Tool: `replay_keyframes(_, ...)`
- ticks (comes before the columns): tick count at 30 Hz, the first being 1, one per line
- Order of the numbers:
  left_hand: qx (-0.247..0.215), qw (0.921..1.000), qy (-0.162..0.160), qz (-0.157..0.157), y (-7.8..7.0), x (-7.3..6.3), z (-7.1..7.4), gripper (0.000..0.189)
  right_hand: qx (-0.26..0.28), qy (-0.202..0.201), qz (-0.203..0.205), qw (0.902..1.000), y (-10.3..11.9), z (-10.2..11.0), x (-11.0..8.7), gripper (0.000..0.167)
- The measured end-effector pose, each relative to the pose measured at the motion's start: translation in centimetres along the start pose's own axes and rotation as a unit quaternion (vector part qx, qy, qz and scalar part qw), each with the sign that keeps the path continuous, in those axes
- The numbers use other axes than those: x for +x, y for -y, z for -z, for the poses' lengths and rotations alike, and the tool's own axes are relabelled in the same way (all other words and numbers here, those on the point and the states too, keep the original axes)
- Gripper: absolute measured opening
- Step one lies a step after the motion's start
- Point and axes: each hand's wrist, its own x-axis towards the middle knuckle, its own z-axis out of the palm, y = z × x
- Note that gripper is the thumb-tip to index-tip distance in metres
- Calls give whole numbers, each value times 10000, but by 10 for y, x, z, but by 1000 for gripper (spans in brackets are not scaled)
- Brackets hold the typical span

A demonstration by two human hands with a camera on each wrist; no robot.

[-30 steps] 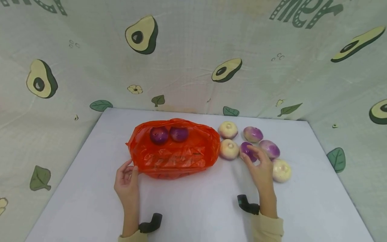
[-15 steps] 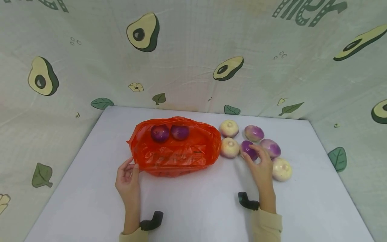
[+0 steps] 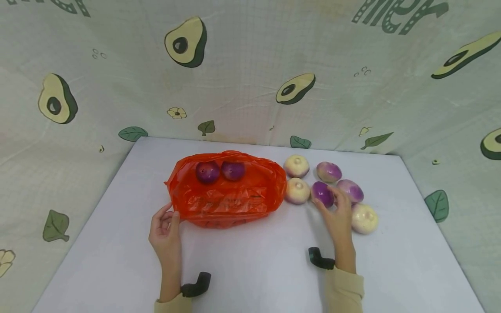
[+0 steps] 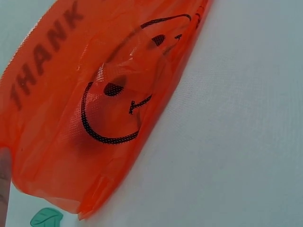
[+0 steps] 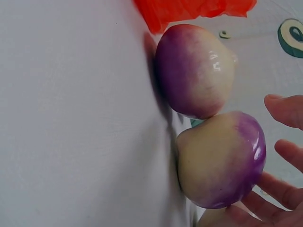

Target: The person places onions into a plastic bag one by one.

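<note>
In the head view an orange-red plastic bag (image 3: pixel 231 206) lies with its mouth spread, and two purple onions (image 3: pixel 207 172) show inside. My left hand (image 3: pixel 165 230) holds the bag's near left edge between thumb and curved fingers; the left wrist view shows the bag's printed side, only a sliver of finger entering. My right hand (image 3: pixel 337 215) is at a purple-and-white onion (image 3: pixel 322 194), thumb and fingers spread around its near side. In the right wrist view this onion (image 5: pixel 220 161) has the lower fingers against it, while the thumb stands apart from it.
Several other purple-and-white onions surround the right hand: a pale-side-up onion (image 3: pixel 297 191) beside the bag, a purple onion (image 3: pixel 350 191) right of the hand and another pale onion (image 3: pixel 365 218) nearer. The white table (image 3: pixel 250 269) ends at an avocado-print cloth (image 3: pixel 242 87).
My right index finger has drawn back from the top of the purple onion to its right side, baring more of it. The left hand stays at the bag; the view shifts slightly.
</note>
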Motion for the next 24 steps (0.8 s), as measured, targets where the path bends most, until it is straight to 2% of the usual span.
replay_keyframes(9,-74,9999,24,-91,-1,0,1,34,-138,222,-425,9988,-7,-4,1,68)
replay_keyframes(14,-45,9999,26,-100,-1,0,1,34,-215,205,-564,9980,-10,-5,0,70)
replay_keyframes(24,-37,10000,-4,-60,-1,0,2,33,-30,33,-657,9978,-13,-6,0,67)
